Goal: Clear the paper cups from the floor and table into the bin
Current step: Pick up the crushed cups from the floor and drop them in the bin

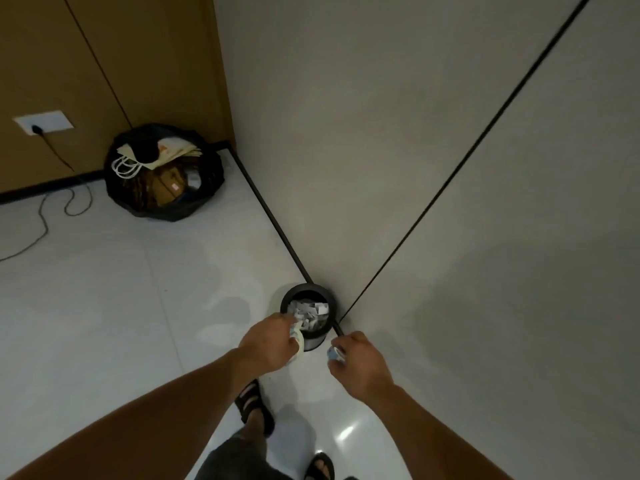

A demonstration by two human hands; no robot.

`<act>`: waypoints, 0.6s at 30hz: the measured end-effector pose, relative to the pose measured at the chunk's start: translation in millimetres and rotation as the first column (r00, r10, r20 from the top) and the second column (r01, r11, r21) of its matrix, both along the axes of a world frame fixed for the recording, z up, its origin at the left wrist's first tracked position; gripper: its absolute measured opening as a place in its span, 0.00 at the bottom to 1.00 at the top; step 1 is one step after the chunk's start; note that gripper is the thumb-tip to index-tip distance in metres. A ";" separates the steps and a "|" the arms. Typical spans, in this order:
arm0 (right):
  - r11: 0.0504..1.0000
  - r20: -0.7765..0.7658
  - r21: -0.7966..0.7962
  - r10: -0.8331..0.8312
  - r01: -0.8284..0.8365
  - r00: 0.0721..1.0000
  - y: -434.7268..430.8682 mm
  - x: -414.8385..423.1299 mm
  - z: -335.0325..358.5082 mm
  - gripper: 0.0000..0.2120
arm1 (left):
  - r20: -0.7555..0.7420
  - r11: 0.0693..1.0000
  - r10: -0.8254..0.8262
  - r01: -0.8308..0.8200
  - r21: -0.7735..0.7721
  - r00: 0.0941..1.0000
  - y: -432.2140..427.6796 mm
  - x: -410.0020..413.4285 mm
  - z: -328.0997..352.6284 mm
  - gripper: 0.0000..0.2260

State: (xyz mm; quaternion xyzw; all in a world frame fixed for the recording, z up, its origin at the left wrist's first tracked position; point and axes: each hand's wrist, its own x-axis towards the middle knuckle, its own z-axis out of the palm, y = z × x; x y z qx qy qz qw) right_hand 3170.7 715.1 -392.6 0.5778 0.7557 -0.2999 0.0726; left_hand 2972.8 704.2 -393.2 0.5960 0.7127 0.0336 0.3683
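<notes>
Paper cups (310, 313), white and all scrunched up, had the small round black bin (294, 293) packed pretty much to its rim. It stood on the glossy white tiled floor (104, 306), tight against the grey wall (381, 133), right where the black skirting strip (270, 209) ran down to it.

My left hand (273, 344) had its fingers curled round a squashed white paper cup (298, 339), held just over the near edge of the bin. Its rolled rim sat on the side nearer me and the body ran up and away towards the bin opening, so the long axis pointed roughly at the bin, as far as I could tell.

My right hand (360, 362) was a bit to the right of the bin, close to the wall, gripping a smaller white-and-blue crumpled cup (335, 354). That one was too mashed to say which way it pointed.

Off in the far corner sat a big black rubbish bag (164, 202), open, with paper bags and cardboard inside. My feet in black sandals (254, 407) were below my hands.
</notes>
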 end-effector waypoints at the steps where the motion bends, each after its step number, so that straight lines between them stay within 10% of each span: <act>1: 1.000 0.013 -0.024 -0.017 0.017 1.000 8.3 -6.8 -7.8 0.14 | 0.019 0.999 -0.024 0.025 -0.031 1.000 13.0 -4.3 -9.9 0.22; 18: 0.987 0.033 -0.161 0.005 0.001 0.999 246.1 -74.6 -350.4 0.19 | 0.037 0.990 0.140 -0.139 -0.030 0.989 204.4 -20.9 -368.3 0.14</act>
